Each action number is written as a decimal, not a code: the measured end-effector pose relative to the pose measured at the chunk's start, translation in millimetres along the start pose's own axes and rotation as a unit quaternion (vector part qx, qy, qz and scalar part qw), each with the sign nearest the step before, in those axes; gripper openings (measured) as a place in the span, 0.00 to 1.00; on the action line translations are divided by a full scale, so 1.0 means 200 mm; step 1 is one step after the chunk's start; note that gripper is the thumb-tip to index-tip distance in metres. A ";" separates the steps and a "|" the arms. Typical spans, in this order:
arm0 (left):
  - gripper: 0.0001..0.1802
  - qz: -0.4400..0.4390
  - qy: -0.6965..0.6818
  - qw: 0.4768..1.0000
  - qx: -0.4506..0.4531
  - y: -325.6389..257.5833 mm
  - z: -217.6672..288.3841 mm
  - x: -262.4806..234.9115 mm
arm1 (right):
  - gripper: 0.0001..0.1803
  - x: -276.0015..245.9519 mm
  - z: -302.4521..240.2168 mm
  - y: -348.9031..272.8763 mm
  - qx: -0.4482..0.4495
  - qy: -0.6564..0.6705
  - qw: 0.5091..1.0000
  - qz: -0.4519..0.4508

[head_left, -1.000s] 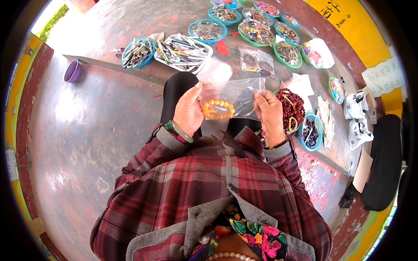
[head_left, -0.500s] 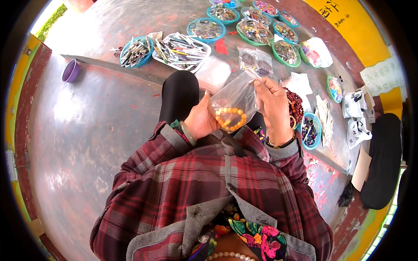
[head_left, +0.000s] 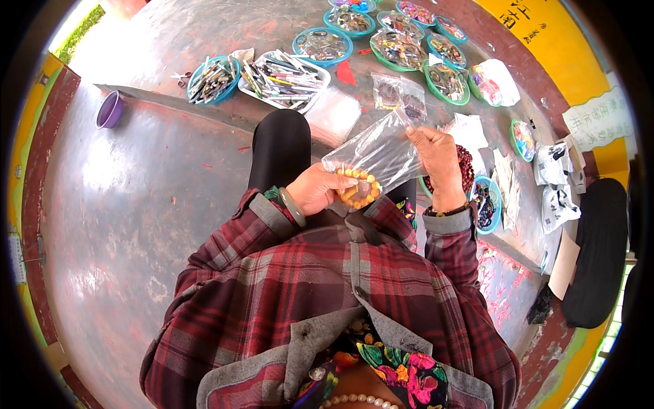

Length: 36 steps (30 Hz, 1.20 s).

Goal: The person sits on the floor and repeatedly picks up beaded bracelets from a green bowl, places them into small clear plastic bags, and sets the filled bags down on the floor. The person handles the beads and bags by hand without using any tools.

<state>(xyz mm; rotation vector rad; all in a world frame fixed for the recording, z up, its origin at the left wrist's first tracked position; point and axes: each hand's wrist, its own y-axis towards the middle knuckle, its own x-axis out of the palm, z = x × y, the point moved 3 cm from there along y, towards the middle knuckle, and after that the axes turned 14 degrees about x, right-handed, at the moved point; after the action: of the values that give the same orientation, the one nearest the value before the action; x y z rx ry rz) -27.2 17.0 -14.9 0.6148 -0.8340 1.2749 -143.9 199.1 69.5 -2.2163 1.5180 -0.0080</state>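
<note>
My left hand [head_left: 317,189] grips the bottom corner of a clear plastic bag [head_left: 376,151] where a yellow-orange bead bracelet [head_left: 359,189] sits inside. My right hand [head_left: 437,158] pinches the bag's upper open end and holds it up, so the bag slants from lower left to upper right. A green bangle [head_left: 291,206] circles my left wrist. Both hands are raised over my dark-trousered knee [head_left: 281,146], above the plaid jacket sleeves.
Several teal-rimmed bowls of beads [head_left: 322,45] and a tray of long packets [head_left: 285,76] lie on the ground ahead. A purple bowl [head_left: 110,110] stands far left. More bead bowls [head_left: 486,203], small bags and white paper [head_left: 555,170] lie to the right, near a black cushion [head_left: 594,253].
The bracelet went from being held at the bag's mouth to lying at the bag's bottom. The bag has tilted and stretched out between my hands, my right hand rising to the upper right.
</note>
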 end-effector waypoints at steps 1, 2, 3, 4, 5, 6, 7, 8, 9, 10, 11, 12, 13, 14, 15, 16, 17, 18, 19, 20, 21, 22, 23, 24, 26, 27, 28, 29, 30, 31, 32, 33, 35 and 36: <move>0.18 0.012 -0.010 1.000 -0.014 -0.01 0.00 0.01 | 0.13 -0.02 0.04 0.04 -0.011 0.024 1.000 0.016; 0.18 0.022 -0.019 0.999 -0.030 -0.01 0.01 0.03 | 0.14 -0.04 0.10 0.10 -0.022 0.049 0.998 0.035; 0.18 0.024 -0.046 0.998 -0.024 -0.01 0.03 0.05 | 0.14 -0.05 0.12 0.12 -0.033 0.073 0.995 0.052; 0.18 0.027 -0.072 0.997 -0.017 0.00 0.05 0.07 | 0.15 -0.06 0.14 0.12 -0.013 0.102 0.993 0.059; 0.18 0.030 -0.097 0.995 -0.006 0.00 0.07 0.07 | 0.15 -0.06 0.15 0.11 0.004 0.132 0.989 0.063; 0.18 0.021 -0.102 0.993 0.049 0.02 0.09 0.04 | 0.16 -0.06 0.16 0.09 0.022 0.161 0.984 0.066; 0.19 0.094 -0.128 0.979 0.124 0.03 0.07 -0.03 | 0.16 -0.02 0.18 0.07 0.045 0.174 0.983 0.033; 0.19 0.117 -0.132 0.973 0.150 0.04 0.09 -0.03 | 0.17 0.04 0.21 0.06 0.067 0.186 0.980 0.005; 0.20 0.141 -0.135 0.965 0.175 0.04 0.11 -0.02 | 0.17 0.10 0.24 0.04 0.090 0.199 0.976 -0.024; 0.20 0.135 -0.136 0.964 0.186 0.05 0.11 -0.01 | 0.18 0.17 0.25 0.01 0.088 0.219 0.968 -0.085; 0.20 0.131 -0.137 0.962 0.198 0.06 0.10 -0.01 | 0.18 0.25 0.25 -0.02 0.087 0.238 0.956 -0.147; 0.20 0.126 -0.137 0.960 0.209 0.07 0.10 0.00 | 0.18 0.32 0.25 -0.04 0.095 0.254 0.945 -0.181; 0.20 0.115 -0.118 0.964 0.209 0.07 0.09 0.00 | 0.18 0.39 0.23 -0.05 0.103 0.271 0.933 -0.213; 0.21 0.104 -0.100 0.967 0.210 0.07 0.07 -0.01 | 0.16 0.43 0.21 -0.05 0.107 0.272 0.926 -0.239; 0.21 0.089 -0.083 0.970 0.209 0.08 0.07 0.00 | 0.15 0.46 0.23 -0.03 0.104 0.289 0.919 -0.248; 0.21 0.093 -0.054 0.973 0.203 0.08 0.06 0.01 | 0.14 0.49 0.24 -0.01 0.093 0.310 0.916 -0.237; 0.22 0.098 -0.052 0.974 0.199 0.08 0.05 0.01 | 0.14 0.51 0.24 -0.01 0.083 0.331 0.912 -0.228; 0.22 0.103 -0.050 0.974 0.195 0.08 0.04 0.01 | 0.13 0.52 0.22 -0.01 0.069 0.347 0.909 -0.221; 0.22 0.107 -0.048 0.975 0.190 0.09 0.03 0.00 | 0.13 0.52 0.21 -0.01 0.054 0.362 0.905 -0.215; 0.21 0.094 -0.048 0.976 0.190 0.10 0.03 0.01 | 0.12 0.51 0.20 0.00 0.040 0.377 0.902 -0.207; 0.21 0.090 -0.059 0.978 0.180 0.10 0.03 0.02 | 0.12 0.50 0.20 0.01 0.039 0.375 0.906 -0.194; 0.21 0.086 -0.069 0.979 0.170 0.11 0.03 0.04 | 0.12 0.48 0.21 0.03 0.038 0.373 0.909 -0.182; 0.21 0.083 -0.079 0.980 0.160 0.11 0.04 0.05 | 0.11 0.46 0.22 0.04 0.038 0.372 0.912 -0.170; 0.21 0.090 -0.087 0.982 0.144 0.11 0.02 0.00 | 0.11 0.44 0.22 0.06 0.039 0.369 0.916 -0.153; 0.21 0.129 -0.095 0.978 0.133 0.13 0.03 -0.07 | 0.11 0.37 0.22 0.11 0.044 0.362 0.924 -0.117; 0.22 0.149 -0.100 0.976 0.128 0.13 0.04 -0.10 | 0.11 0.32 0.21 0.13 0.049 0.354 0.929 -0.101; 0.21 0.166 -0.080 0.975 0.120 0.14 0.06 -0.13 | 0.11 0.28 0.21 0.17 0.051 0.352 0.931 -0.088; 0.21 0.151 -0.070 0.978 0.129 0.14 0.09 -0.15 | 0.11 0.22 0.20 0.20 0.052 0.351 0.932 -0.073; 0.21 0.137 -0.060 0.979 0.139 0.14 0.13 -0.15 | 0.10 0.17 0.21 0.24 0.058 0.353 0.932 -0.063; 0.21 0.123 -0.051 0.980 0.150 0.14 0.18 -0.15 | 0.10 0.12 0.23 0.29 0.062 0.370 0.925 -0.062; 0.20 0.138 -0.042 0.976 0.160 0.15 0.21 -0.14 | 0.10 0.07 0.25 0.33 0.066 0.370 0.926 -0.047; 0.19 0.137 -0.030 0.974 0.176 0.15 0.24 -0.16 | 0.10 0.02 0.26 0.38 0.070 0.370 0.926 -0.036; 0.19 0.136 -0.006 0.969 0.206 0.16 0.28 -0.19 | 0.10 -0.07 0.34 0.50 0.091 0.368 0.925 -0.008; 0.17 0.148 0.001 0.964 0.219 0.16 0.28 -0.20 | 0.10 -0.11 0.40 0.57 0.101 0.367 0.925 0.008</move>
<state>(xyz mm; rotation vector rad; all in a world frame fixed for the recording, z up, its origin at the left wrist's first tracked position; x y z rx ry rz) -72.0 -44.3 -15.9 0.8607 -0.6586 1.7556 -232.2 214.0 -38.1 -2.1292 1.7807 -1.0447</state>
